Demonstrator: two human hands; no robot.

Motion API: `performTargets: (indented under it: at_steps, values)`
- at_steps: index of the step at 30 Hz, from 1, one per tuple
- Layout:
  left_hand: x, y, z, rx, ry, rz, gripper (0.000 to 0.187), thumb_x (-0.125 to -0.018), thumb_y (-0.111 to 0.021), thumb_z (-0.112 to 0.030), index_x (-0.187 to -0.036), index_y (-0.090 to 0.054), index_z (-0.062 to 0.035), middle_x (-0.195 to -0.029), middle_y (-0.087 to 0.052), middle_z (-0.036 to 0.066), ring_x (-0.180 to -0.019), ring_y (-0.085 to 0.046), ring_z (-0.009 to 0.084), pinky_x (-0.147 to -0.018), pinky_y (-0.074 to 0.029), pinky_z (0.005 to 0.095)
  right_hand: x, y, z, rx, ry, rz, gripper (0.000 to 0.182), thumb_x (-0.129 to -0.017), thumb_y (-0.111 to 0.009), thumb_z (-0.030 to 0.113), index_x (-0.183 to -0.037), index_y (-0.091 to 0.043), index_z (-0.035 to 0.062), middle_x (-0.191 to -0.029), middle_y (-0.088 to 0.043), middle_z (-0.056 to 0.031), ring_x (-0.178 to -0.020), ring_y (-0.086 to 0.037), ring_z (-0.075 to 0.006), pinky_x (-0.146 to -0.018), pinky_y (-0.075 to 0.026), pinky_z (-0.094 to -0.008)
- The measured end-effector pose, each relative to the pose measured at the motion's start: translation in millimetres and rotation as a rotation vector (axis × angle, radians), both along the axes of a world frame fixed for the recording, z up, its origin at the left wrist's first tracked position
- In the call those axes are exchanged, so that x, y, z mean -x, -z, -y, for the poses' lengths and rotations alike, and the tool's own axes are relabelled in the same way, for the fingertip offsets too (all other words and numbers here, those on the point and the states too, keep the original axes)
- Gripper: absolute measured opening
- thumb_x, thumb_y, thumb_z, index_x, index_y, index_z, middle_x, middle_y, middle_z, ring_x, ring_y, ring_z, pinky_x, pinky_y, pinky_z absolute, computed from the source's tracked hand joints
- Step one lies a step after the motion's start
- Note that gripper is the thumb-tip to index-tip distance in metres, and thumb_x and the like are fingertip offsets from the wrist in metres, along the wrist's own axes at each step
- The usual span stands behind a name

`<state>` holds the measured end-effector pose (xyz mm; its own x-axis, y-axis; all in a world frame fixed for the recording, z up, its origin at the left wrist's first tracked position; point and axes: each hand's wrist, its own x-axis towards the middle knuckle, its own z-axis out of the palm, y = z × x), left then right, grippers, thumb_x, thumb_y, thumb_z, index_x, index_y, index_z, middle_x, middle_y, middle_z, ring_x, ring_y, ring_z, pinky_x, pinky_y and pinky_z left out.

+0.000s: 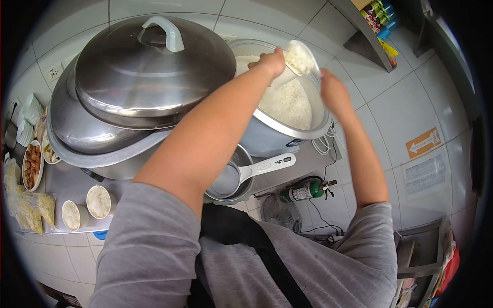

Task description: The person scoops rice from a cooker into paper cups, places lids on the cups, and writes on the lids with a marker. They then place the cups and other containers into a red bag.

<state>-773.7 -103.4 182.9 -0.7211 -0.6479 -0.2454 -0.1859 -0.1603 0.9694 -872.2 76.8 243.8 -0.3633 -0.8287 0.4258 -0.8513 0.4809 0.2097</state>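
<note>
A large rice cooker pot (320, 132) stands open at the upper centre with white rice (287, 105) inside. My left hand (269, 64) is closed on a white cup (283, 78) above the rice; part of the cup is hidden by the hand. From the right, my right hand (335, 91) grips a white rice scoop (311, 50), its handle mostly hidden. Rice (299, 57) lies on the scoop at the cup's mouth.
Left of the cooker sits a big metal pot under a domed lid (154, 72). Below are a ladle (267, 165) in a bowl, two filled cups (98, 201) (75, 215), a food dish (33, 165) and plastic bags (31, 208). A fire extinguisher (304, 191) stands beyond.
</note>
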Motion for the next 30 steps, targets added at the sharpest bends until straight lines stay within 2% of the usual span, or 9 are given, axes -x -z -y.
performTargets:
  at_steps: [4,6,10,12,13,17,22,26,30]
  values:
    - [1,-4,-2,-0.096,-0.115,-0.014,0.074,-0.097,-0.023,-0.057,-0.152,-0.018,-0.0086,-0.146,-0.024,0.024,-0.128,-0.042,0.0404,-0.106,-0.034,0.0505,-24,12,-4,-0.019,-0.012,-0.035,0.038,-0.088,-0.048,0.004,-0.126,-0.054,0.0039,-0.113,-0.064,-0.0221,-0.099,-0.063,-0.0374,-0.085,-0.05,-0.0473]
    - [-8,-10,-1,-0.069,-0.13,-0.063,0.073,-0.097,-0.023,-0.056,-0.153,-0.016,-0.0083,-0.147,-0.022,0.024,-0.128,-0.041,0.0418,-0.108,-0.032,0.0504,-1,1,-10,0.25,-0.227,0.039,0.036,-0.09,-0.049,0.009,-0.125,-0.056,0.0092,-0.114,-0.065,-0.0203,-0.1,-0.064,-0.0371,-0.082,-0.051,-0.046]
    - [-30,-32,-14,0.002,-0.171,-0.016,0.074,-0.098,-0.023,-0.056,-0.153,-0.015,-0.0079,-0.147,-0.019,0.025,-0.13,-0.039,0.0429,-0.108,-0.031,0.0507,-37,-19,-15,0.088,-0.04,0.038,0.035,-0.091,-0.049,0.014,-0.125,-0.057,0.0109,-0.108,-0.067,-0.0183,-0.099,-0.064,-0.0364,-0.081,-0.051,-0.0451]
    - [-34,-30,-13,0.1,-0.226,0.059,0.075,-0.096,-0.026,-0.06,-0.147,-0.031,-0.0049,-0.148,-0.02,0.027,-0.125,-0.045,0.0322,-0.096,-0.046,0.0419,-16,-25,-14,0.132,-0.028,0.03,0.032,-0.095,-0.049,0.024,-0.125,-0.059,0.0153,-0.107,-0.068,-0.0184,-0.097,-0.065,-0.0365,-0.079,-0.051,-0.0442]
    - [-38,-31,-13,0.099,-0.228,0.065,0.075,-0.096,-0.026,-0.06,-0.147,-0.031,-0.0049,-0.148,-0.02,0.027,-0.125,-0.045,0.0322,-0.096,-0.046,0.0419,2,-29,-10,0.218,0.026,0.152,0.032,-0.095,-0.051,0.024,-0.124,-0.06,0.0159,-0.092,-0.069,-0.0154,-0.089,-0.066,-0.0336,-0.08,-0.05,-0.0409]
    - [-37,-22,-5,0.089,-0.115,-0.006,0.074,-0.097,-0.025,-0.057,-0.15,-0.023,-0.0053,-0.146,-0.023,0.027,-0.125,-0.045,0.0352,-0.101,-0.04,0.045,62,-14,-1,0.217,-0.057,0.59,0.033,-0.096,-0.051,0.021,-0.127,-0.06,0.0207,-0.082,-0.063,-0.0082,-0.078,-0.063,-0.0262,-0.071,-0.047,-0.036]
    - [-32,-17,-1,-0.088,-0.016,-0.199,0.074,-0.097,-0.024,-0.054,-0.152,-0.017,-0.0057,-0.148,-0.019,0.028,-0.131,-0.038,0.0388,-0.106,-0.035,0.049,-27,-4,-15,0.128,-0.142,-0.244,0.04,-0.097,-0.052,0.016,-0.132,-0.058,0.0347,-0.093,-0.057,0.0006,-0.086,-0.056,-0.0166,-0.077,-0.035,-0.0407]
    - [-37,-24,-10,-0.181,-0.027,-0.289,0.072,-0.097,-0.022,-0.055,-0.151,-0.022,-0.0079,-0.149,-0.02,0.025,-0.131,-0.04,0.0344,-0.105,-0.038,0.0476,-23,-5,-25,0.208,-0.2,-0.419,0.044,-0.096,-0.054,0.013,-0.133,-0.056,0.0366,-0.087,-0.055,0.0011,-0.081,-0.055,-0.0171,-0.074,-0.032,-0.0369]
    - [-54,-36,-29,-0.233,0.094,-0.428,0.07,-0.098,-0.022,-0.056,-0.15,-0.026,-0.0082,-0.146,-0.03,0.019,-0.124,-0.049,0.027,-0.099,-0.045,0.0423,23,-4,-21,0.304,-0.15,0.305,0.042,-0.097,-0.053,0.016,-0.135,-0.055,0.0324,-0.087,-0.057,0.0001,-0.081,-0.057,-0.0181,-0.074,-0.033,-0.0374]
